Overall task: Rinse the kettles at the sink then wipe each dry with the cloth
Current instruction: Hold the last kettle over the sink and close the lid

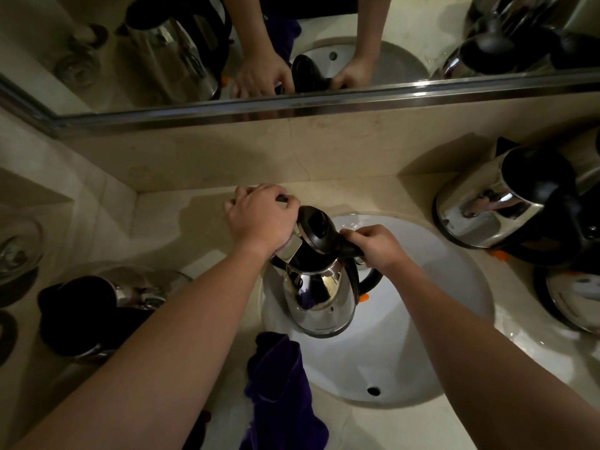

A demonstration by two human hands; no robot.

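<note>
A shiny steel kettle [319,295] with a black lid and handle hangs over the white sink [431,306], its lid raised. My right hand [376,246] grips the black handle at the top. My left hand [259,219] is curled over the tap lever behind the kettle; the tap itself is mostly hidden under the hand. A purple cloth [279,388] lies draped over the sink's near rim.
Another steel kettle [496,209] stands on the counter at the right, with one more [571,300] below it. A kettle [100,316] lies at the left beside glass tumblers [18,251]. A mirror [292,43] runs along the back wall.
</note>
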